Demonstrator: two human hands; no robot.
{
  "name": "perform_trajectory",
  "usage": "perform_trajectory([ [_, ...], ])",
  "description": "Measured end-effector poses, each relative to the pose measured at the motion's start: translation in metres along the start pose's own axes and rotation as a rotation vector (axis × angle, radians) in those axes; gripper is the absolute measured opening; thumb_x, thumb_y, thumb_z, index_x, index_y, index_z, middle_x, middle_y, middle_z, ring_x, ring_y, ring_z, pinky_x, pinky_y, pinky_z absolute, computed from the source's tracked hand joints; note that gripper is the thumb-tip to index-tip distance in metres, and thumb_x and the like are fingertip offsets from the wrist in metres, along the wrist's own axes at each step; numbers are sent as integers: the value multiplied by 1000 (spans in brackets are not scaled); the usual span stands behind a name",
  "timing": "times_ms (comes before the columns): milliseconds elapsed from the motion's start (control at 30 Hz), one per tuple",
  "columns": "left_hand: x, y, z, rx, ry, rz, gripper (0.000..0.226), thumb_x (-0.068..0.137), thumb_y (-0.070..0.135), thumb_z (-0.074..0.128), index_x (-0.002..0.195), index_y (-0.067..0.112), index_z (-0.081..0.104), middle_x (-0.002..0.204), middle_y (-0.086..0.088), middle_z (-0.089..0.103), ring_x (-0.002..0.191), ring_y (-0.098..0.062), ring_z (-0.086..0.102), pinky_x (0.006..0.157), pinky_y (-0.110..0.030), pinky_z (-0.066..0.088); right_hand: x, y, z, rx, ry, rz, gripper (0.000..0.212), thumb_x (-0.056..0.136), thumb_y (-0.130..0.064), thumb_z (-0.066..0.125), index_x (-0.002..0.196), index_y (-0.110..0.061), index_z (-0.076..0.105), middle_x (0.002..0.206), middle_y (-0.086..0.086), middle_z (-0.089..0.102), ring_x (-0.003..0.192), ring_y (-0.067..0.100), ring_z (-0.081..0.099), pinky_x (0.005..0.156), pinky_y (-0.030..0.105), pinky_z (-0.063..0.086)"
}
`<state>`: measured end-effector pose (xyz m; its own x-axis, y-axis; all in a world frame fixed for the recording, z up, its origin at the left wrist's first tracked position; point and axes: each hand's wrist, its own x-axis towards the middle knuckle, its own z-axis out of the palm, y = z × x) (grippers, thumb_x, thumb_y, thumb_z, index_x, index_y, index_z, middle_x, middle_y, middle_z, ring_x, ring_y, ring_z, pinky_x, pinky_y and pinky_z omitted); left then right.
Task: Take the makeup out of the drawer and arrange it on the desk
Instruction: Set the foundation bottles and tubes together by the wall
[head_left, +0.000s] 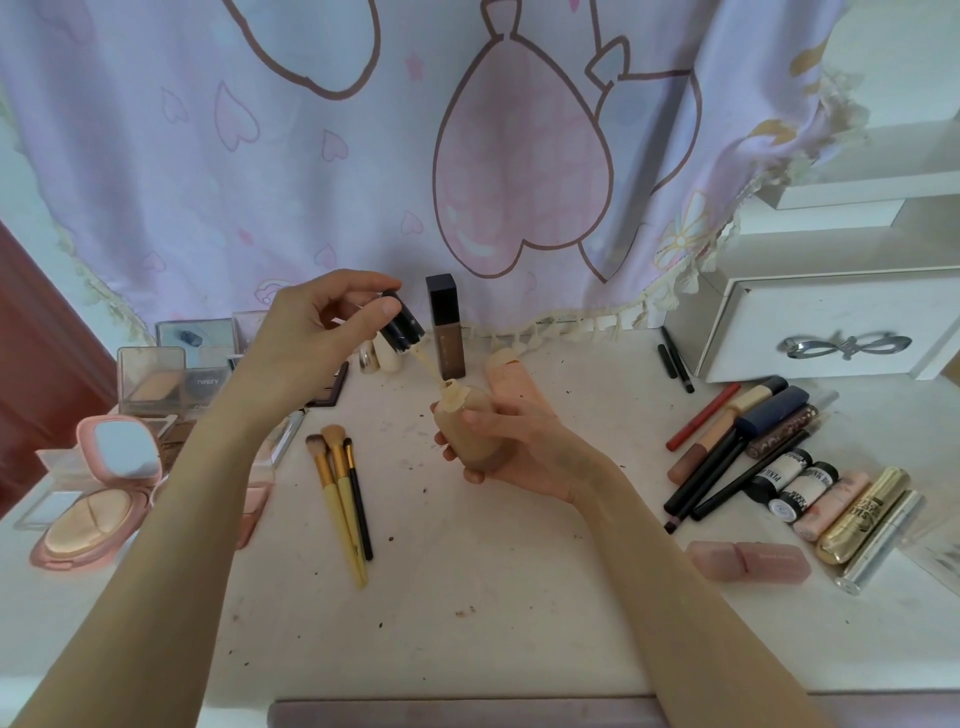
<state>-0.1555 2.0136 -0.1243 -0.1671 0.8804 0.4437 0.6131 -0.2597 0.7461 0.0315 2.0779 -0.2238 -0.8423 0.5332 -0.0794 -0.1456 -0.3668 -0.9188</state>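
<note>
Above the middle of the desk (519, 597), the right hand (511, 447) wraps around a small round bottle (467, 431) full of tan cream, with cream smeared on its open neck. Just up and left of that grip, the left hand (317, 332) pinches the dark cap (402, 322), whose creamy stick points down at the neck. Left of the bottle lie three brushes (343, 499).

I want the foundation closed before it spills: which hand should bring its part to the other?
Probably the left hand: it pinches the light cap, applicator already over the neck, while the right hand holds the bottle upright.
</note>
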Motion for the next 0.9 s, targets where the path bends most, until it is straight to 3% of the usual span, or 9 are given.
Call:
perform_trajectory([
  [467,-2,3,-1,-37,69,2,17,90,16,56,104,25,62,75,10,61,58,4,54,64,-7,44,1,0,0,13,-2,-12,36,82,-19,59,116,-8,57,93,8,62,79,16,59,59,27,46],
  [667,-2,-2,-6,-70,124,-14,15,92,20,55,103,26,62,76,9,62,60,4,54,62,-7,44,2,1,0,24,21,-17,36,80,-20,61,114,-7,59,92,9,63,79,17,59,59,28,46],
  [800,-4,-19,-8,-197,230,-144,11,92,23,55,98,27,64,79,5,63,63,0,54,62,-13,47,3,1,1,56,52,-62,30,80,-17,61,108,-7,61,88,9,63,79,19,59,57,27,45],
  [900,-9,-34,-3,-534,306,-352,7,91,15,56,91,17,63,82,-3,63,63,-5,57,62,-16,48,6,2,4,50,118,-142,20,86,-9,58,106,-10,59,90,8,64,83,19,59,59,27,47],
])
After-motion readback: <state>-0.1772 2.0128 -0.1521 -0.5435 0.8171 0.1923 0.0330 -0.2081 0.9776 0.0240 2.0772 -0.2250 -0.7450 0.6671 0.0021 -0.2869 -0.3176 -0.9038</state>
